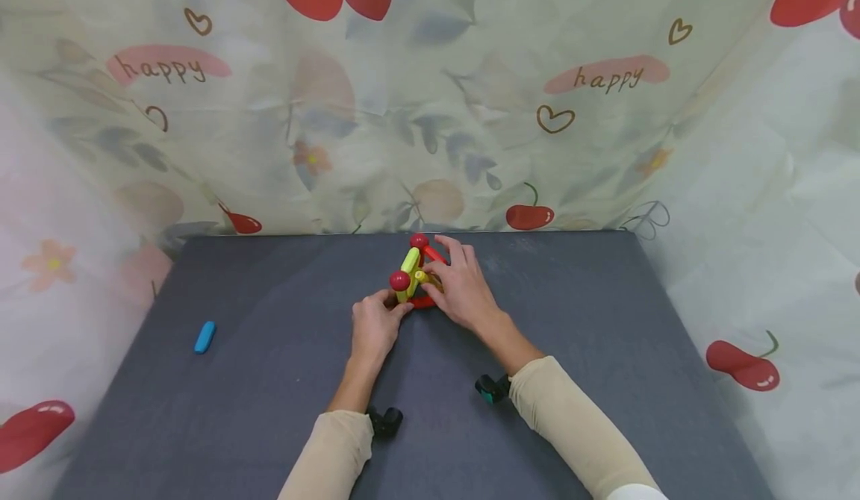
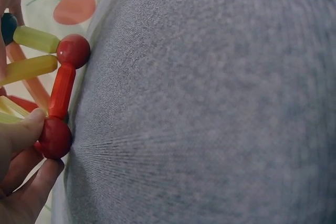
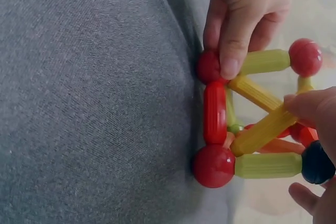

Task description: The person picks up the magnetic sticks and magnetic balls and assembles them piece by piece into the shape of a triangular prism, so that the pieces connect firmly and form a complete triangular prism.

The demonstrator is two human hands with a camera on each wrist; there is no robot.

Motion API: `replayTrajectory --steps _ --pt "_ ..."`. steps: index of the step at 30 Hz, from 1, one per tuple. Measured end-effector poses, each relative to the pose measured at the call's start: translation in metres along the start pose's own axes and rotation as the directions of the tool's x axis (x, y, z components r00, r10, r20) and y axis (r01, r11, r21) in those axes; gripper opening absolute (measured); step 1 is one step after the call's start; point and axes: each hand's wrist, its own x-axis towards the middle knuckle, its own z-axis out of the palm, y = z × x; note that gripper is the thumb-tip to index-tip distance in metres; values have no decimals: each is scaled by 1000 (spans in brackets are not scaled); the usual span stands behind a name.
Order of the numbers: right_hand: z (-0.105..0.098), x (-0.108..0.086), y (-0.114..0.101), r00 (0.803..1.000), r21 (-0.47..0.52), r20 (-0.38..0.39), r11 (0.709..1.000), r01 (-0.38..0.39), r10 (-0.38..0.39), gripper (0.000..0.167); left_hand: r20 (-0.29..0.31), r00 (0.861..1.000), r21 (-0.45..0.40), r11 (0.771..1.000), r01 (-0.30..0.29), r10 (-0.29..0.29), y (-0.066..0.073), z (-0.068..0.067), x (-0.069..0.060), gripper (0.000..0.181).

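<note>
A frame of coloured rods and balls stands at the far middle of the table. My left hand [image 1: 376,328] pinches a red ball [image 2: 55,138] at a lower corner between thumb and fingers. A red rod [image 3: 214,113] joins this ball to another red ball [image 3: 213,166]. From the right, my right hand [image 1: 463,283] grips a slanted yellow rod [image 3: 266,129], whose low end meets that second ball. Its other fingers reach round the frame by a dark blue ball [image 3: 317,162]. Light green rods [image 3: 268,166] form further sides. The right hand hides part of the frame.
A loose blue rod [image 1: 204,337] lies on the left of the dark grey tabletop [image 1: 269,410]. A patterned curtain [image 1: 430,112] hangs right behind the table's back edge and along both sides. Black wrist cameras [image 1: 386,422] sit at the sleeve cuffs.
</note>
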Motion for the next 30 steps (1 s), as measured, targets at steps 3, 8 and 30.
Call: replayTrajectory --steps 3,8,30 --pt "0 1 0 1000 -19 28 1000 -7 8 25 -3 1000 3 1000 -8 8 0 1 0 25" --pt "1 2 -1 999 -50 49 999 2 1 25 -16 999 22 999 -41 41 2 4 -1 27" --pt "8 -21 53 921 597 273 701 -389 278 52 4 999 78 996 -48 48 6 0 -3 25"
